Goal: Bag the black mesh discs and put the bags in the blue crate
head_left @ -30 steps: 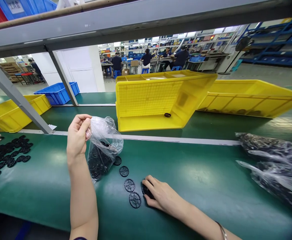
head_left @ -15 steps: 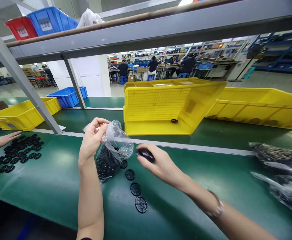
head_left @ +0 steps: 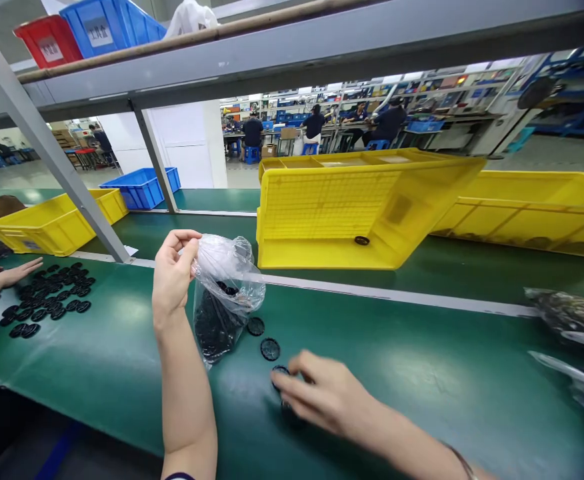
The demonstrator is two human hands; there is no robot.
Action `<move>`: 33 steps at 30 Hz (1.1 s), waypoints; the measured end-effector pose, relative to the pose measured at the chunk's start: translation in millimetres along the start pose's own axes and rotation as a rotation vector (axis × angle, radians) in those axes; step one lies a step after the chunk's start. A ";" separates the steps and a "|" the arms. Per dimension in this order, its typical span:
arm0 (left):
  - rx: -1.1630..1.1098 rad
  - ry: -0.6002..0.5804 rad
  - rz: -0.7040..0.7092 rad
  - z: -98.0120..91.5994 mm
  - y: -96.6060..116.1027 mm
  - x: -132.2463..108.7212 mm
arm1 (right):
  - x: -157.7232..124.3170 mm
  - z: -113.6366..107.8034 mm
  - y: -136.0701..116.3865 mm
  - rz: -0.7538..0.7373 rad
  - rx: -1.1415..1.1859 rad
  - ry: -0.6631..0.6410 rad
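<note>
Many black spoked discs [head_left: 47, 297] lie in a loose pile on the green conveyor belt [head_left: 122, 360] at the far left, and a co-worker's hand [head_left: 15, 273] rests just beside them, at about 10 o'clock from the pile. Then the person's left hand [head_left: 173, 273] stands above the belt, with fingers and thumb pressed together on the gathered neck of a clear plastic bag [head_left: 227, 287]. This bag has dark parts in its lower half, and its long axis runs about from 12 o'clock to 6 o'clock, a little tilted; I cannot tell if its bottom touches the belt. At about 4 o'clock from the bag, a short row of loose discs [head_left: 270, 349] goes toward 5 o'clock. The person's right hand [head_left: 329, 393] lies at the lower right of this row, with the fingers a little apart, and its fingertips [head_left: 302, 363] are over the last disc [head_left: 281, 371]. I cannot tell if they grip it or only touch it. So the right hand is the nearer one to this disc, and the left hand is the nearer one to the bag. Farther right, a tilted yellow crate [head_left: 332, 227] stands at 2 o'clock from the bag, and dark parts in clear bags [head_left: 572, 313] lie at the right edge.
</note>
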State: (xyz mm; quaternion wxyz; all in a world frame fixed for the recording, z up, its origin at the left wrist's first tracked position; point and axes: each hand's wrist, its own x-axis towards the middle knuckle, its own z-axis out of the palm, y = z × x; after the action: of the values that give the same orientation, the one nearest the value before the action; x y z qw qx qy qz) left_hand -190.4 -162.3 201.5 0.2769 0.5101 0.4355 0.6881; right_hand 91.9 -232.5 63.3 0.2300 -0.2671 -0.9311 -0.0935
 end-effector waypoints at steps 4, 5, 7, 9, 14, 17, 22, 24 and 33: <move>-0.014 -0.009 0.008 2.8 0.4 -0.4 | -82.7 30.8 -31.2 0.139 -0.038 -0.135; -0.012 -0.011 0.012 3.7 0.5 -0.8 | -87.8 33.6 -35.7 0.182 -0.019 -0.168; -0.009 -0.016 0.017 5.1 0.6 -1.8 | -82.2 33.2 -38.0 0.237 0.028 -0.257; -0.002 -0.017 0.013 5.8 0.9 -2.8 | -64.2 31.0 -33.3 0.276 0.050 -0.299; 0.015 -0.010 0.015 5.9 0.9 -3.3 | -33.3 50.6 -21.2 0.299 -0.076 -0.156; 0.013 -0.008 0.005 5.8 -0.3 -2.0 | -35.4 64.4 -20.2 0.307 -0.100 -0.133; 0.022 0.008 0.001 4.9 -0.8 -0.9 | -12.5 62.2 -4.2 0.331 0.000 -0.193; 0.023 0.015 -0.001 4.0 0.3 -1.4 | 3.5 65.3 4.4 0.342 0.025 -0.206; 0.021 0.035 -0.009 4.4 3.9 -0.9 | 44.1 76.5 26.7 0.395 0.175 -0.336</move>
State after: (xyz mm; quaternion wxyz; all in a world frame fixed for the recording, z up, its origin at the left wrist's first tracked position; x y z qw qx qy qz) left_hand -185.7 -163.4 205.0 0.2669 0.4989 0.4498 0.6911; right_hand 44.2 -167.3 18.7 0.1080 -0.4343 -0.8907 0.0795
